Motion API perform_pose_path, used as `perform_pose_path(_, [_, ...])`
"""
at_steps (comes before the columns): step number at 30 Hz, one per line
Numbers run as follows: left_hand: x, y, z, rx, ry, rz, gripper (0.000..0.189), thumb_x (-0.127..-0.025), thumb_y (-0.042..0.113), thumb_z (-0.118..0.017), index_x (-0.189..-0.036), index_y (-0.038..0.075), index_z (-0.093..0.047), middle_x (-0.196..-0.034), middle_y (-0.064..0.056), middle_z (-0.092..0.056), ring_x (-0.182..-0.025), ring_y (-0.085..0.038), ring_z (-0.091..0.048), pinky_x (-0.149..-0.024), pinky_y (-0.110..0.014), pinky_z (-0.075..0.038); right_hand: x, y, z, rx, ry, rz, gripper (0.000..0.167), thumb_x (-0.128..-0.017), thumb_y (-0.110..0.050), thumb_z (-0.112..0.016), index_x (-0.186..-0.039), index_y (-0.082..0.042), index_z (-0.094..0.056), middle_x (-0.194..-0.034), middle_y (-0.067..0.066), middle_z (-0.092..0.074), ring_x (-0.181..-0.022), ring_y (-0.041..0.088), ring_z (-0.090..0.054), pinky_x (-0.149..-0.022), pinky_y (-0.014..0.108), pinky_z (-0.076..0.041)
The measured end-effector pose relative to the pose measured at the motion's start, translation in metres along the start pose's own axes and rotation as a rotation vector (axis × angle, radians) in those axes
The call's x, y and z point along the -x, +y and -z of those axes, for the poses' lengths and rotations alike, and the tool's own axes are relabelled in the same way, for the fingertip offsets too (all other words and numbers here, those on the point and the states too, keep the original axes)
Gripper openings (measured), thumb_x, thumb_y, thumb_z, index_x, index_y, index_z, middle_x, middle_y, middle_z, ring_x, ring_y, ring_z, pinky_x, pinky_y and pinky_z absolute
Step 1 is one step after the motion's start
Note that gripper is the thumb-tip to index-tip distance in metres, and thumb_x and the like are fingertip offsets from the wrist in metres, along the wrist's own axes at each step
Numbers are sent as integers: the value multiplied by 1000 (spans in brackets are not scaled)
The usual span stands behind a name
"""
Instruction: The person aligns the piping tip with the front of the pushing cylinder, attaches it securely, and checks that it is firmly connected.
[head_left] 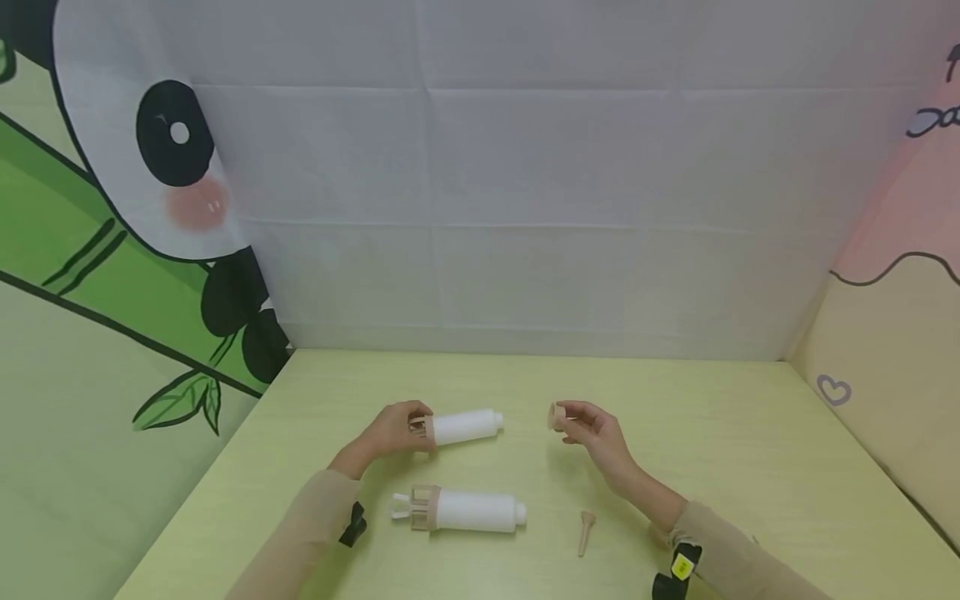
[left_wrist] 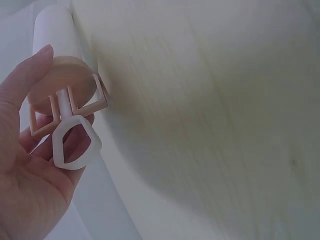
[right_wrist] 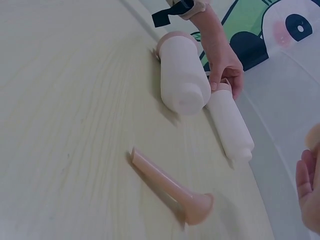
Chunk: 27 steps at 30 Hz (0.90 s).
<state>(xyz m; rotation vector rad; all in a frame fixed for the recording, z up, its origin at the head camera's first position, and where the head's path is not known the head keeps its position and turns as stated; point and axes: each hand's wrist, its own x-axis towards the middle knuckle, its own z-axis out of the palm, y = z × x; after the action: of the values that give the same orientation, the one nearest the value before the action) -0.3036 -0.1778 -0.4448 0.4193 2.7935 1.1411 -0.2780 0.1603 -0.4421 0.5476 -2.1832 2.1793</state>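
Head view: left hand [head_left: 393,429] curled round the collar end of the far white cylinder [head_left: 465,427]; its tip points toward the right hand [head_left: 600,437], which pinches a small beige fitting [head_left: 557,417] between thumb and fingers; fitting and tip are apart, nothing mated between them.

Status, my read: handle ends look complete on both units; left wrist view shows the held one with its beige collar [left_wrist: 65,75] and white ring handle [left_wrist: 58,145] in place, thumb on one side and fingers behind; near white cylinder [head_left: 476,511] lies on the table [head_left: 712,417] closer to the person, collar and handle on, no hand on it.

Tip ends are where it's incomplete; both necks bare; flared beige piece [right_wrist: 167,181] lies loose on the table, right of the near cylinder, untouched; so two beige parts off, two tips without one. Can't tell from this instant if parts are going on or coming off; also can't tell if the far cylinder's tip touches the table or sits just above it.
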Motion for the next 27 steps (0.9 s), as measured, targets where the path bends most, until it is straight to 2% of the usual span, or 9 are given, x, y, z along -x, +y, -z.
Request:
perform_pose_path(2, [0,0,0,39,0,7,48,-69,14,-79,-109,-2,-58,-111,-16,-59,-104,-33,-56,-85,-38,-49,0,0,0,-2,6,-6,33,-88,-9,-59,-114,10,-53,-98,10,-62,-81,7,-59,-71,23,-52])
perform_pose_path(7, [0,-2,-1,60,5,7,46,-68,15,-80,-106,-2,-60,-106,-14,-61,-99,-30,-59,-82,-36,-51,1,2,2,-9,12,-24,31,-87,-9,-60,-112,9,-55,-93,0,-62,-81,6,-59,-71,23,-51])
perform_pose_path(12, [1,-1,0,106,-3,15,42,-67,14,-80,-101,-1,-61,-103,-13,-61,-99,-30,-60,-81,-36,-52,2,3,3,-6,6,-18,31,-87,-9,-60,-112,9,-55,-92,0,-62,-81,6,-59,-71,23,-51])
perform_pose_path(17, [3,0,0,91,0,-3,41,-66,13,-80,-100,-1,-61,-101,-12,-62,-97,-30,-60,-80,-37,-52,2,3,3,1,4,-12,32,-87,-10,-61,-111,10,-55,-92,1,-63,-80,7,-60,-70,23,-51])
perform_pose_path(22, [4,5,1,41,26,-37,44,-66,13,-81,-103,0,-60,-100,-11,-62,-95,-27,-61,-79,-34,-52,2,3,4,19,5,-22,33,-86,-11,-62,-111,9,-55,-96,7,-62,-83,13,-62,-72,24,-51])
perform_pose_path(27, [4,11,3,65,67,-91,48,-67,13,-80,-107,-2,-59,-101,-11,-62,-93,-25,-62,-77,-32,-53,1,3,4,31,13,-37,34,-85,-11,-63,-112,8,-56,-98,12,-61,-83,14,-62,-72,24,-52])
